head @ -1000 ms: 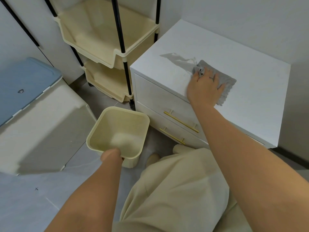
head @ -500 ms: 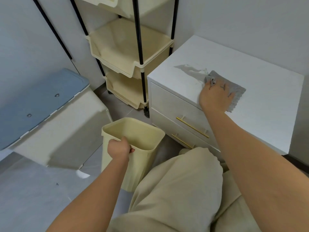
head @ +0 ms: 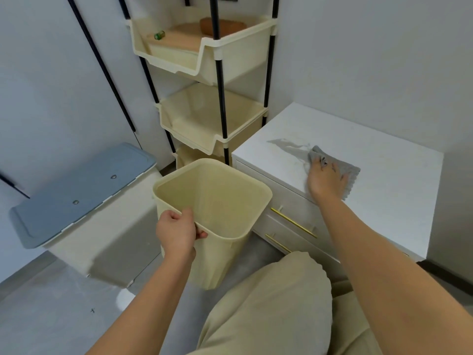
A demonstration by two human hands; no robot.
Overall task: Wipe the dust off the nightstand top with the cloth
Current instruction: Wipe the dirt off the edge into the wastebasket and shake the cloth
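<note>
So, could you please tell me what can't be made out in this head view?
All head view.
- Cloth: the right hand covers most of it; whether its fingers pinch or press flat is unclear.
- Lowest rack tray: mostly behind the bin held by the left hand.
- Green thing in the top tray: too small to identify.
- Nightstand front: partly behind the right forearm.

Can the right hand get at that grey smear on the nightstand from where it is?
Probably yes: the right hand presses the cloth right beside the grey smear, with nothing on the nightstand top between them.
</note>
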